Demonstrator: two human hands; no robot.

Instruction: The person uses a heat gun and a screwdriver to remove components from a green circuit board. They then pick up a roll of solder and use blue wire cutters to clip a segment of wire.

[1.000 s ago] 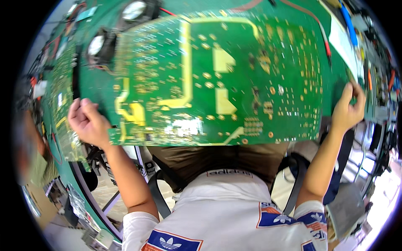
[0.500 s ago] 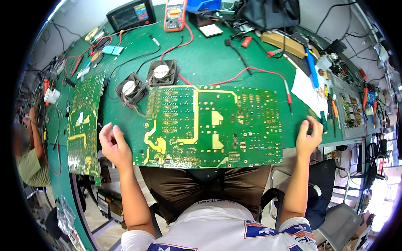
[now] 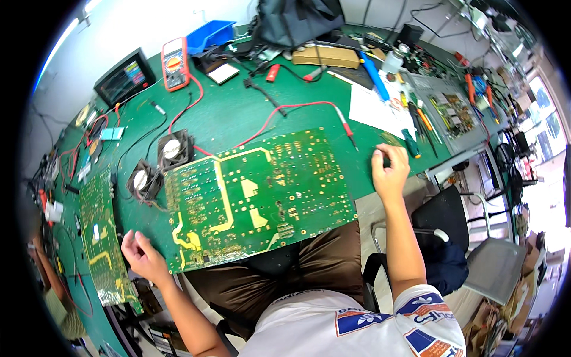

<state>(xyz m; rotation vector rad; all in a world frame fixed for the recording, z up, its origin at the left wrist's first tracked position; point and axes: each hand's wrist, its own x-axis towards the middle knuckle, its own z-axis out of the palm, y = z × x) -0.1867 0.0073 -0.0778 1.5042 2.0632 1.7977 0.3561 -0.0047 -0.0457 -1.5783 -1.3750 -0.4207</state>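
Holding nothing in half-curled left hand point(image 3: 145, 258), eight o'clock of circuit board point(image 3: 270, 193), nor half-curled right hand point(image 3: 394, 177), three o'clock

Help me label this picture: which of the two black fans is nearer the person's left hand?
The lower-left fan: it sits closer to the left hand, while the upper-right fan lies farther off, nearer the red-edged meter.

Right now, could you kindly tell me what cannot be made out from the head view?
- Underside of the large board: head view, hidden by the board itself.
- Front edge of the bench beneath that board: head view, covered by the board.
- Reading on the multimeter: head view, too small.
- Rest of the co-worker: head view, cut off by the picture's dark left rim.
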